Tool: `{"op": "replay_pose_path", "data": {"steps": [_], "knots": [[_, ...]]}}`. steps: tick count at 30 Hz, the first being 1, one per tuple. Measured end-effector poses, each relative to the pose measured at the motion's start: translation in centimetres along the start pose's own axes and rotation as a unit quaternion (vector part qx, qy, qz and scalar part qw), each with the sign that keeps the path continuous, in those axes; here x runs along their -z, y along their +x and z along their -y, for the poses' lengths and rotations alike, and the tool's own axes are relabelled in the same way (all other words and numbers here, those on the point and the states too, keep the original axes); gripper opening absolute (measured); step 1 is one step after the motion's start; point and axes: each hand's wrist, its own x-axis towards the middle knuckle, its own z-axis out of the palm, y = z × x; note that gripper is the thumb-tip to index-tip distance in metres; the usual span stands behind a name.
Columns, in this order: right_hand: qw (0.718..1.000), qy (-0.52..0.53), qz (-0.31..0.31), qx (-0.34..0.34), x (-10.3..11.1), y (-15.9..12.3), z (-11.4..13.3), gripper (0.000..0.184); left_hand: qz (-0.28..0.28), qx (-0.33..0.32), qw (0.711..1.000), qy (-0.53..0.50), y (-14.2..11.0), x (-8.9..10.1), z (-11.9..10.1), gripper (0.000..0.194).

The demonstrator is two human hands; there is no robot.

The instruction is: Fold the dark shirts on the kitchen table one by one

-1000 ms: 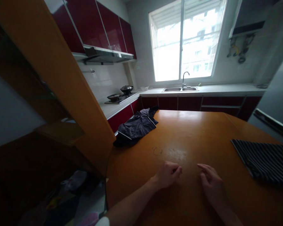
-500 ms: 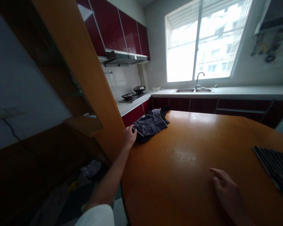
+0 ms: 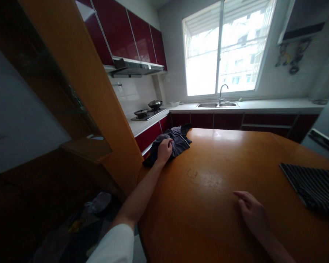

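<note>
A crumpled dark grey garment with thin white piping lies at the far left edge of the wooden table; I cannot tell what kind of garment it is. My left hand is on its near side, fingers curled in and closed on the cloth, fingertips partly hidden. My right hand is over the table at the lower right, apart from any cloth, with its index finger stretched out and thumb apart. To its right lies a dark striped cloth.
A wooden cabinet post rises close beside the table's left edge. Beyond the table stand a stove with pans, a white counter and a sink. A bag-like bundle lies on the floor at lower left.
My left hand has moved right and slightly forward, from the garment's left end onto its middle. The garment's left end now spreads behind my wrist. The view has turned slightly right.
</note>
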Motion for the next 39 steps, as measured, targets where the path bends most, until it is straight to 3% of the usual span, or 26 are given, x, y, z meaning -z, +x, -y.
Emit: {"op": "replay_pose_path", "data": {"steps": [3,8,12,16,19,22,26,28,30,33,37,39], "knots": [[1.0,0.006,0.002,-0.003,0.0,0.0,0.1,0.033,0.04,-0.068,0.996,-0.05,-1.4,-4.0,-5.3,0.027],[1.0,0.003,-0.002,-0.011,0.2,0.1,0.2,0.032,0.147,-0.141,0.976,-0.08,-6.7,-9.6,-12.3,0.031],[1.0,0.013,-0.003,-0.023,0.2,0.3,0.6,0.032,0.269,-0.215,0.938,-0.033,-10.6,-11.2,-15.0,0.036],[1.0,0.014,-0.007,-0.027,0.2,0.4,0.7,0.031,0.303,-0.212,0.929,-0.023,-11.4,-11.8,-15.2,0.037],[1.0,0.008,-0.003,-0.029,0.2,0.4,0.6,0.03,0.275,-0.177,0.938,-0.112,-9.1,-11.2,-13.5,0.039],[1.0,0.005,0.001,-0.024,0.2,0.3,0.5,0.028,0.157,-0.1,0.969,-0.162,-4.2,-8.1,-9.1,0.037],[1.0,0.008,0.006,-0.019,0.0,0.3,1.0,0.026,-0.03,-0.003,0.998,-0.059,3.6,0.6,-0.1,0.035],[1.0,0.01,0.016,-0.016,-0.1,0.3,1.3,0.025,-0.114,0.02,0.993,0.018,6.5,5.1,4.0,0.035],[0.999,0.013,0.028,-0.011,-0.3,0.3,1.6,0.025,-0.169,0.028,0.982,0.081,8.0,8.5,6.9,0.038],[0.999,0.014,0.039,-0.004,-0.4,0.2,1.7,0.024,-0.141,0.011,0.981,0.131,7.5,10.3,9.0,0.041],[0.999,0.01,0.038,0.0,-0.3,0.1,1.5,0.024,0.018,0.063,0.98,0.188,4.9,8.4,9.4,0.032],[0.999,0.007,0.04,0.003,-0.2,0.2,1.4,0.024,0.04,0.081,0.977,0.195,4.8,7.2,8.7,0.032]]}}
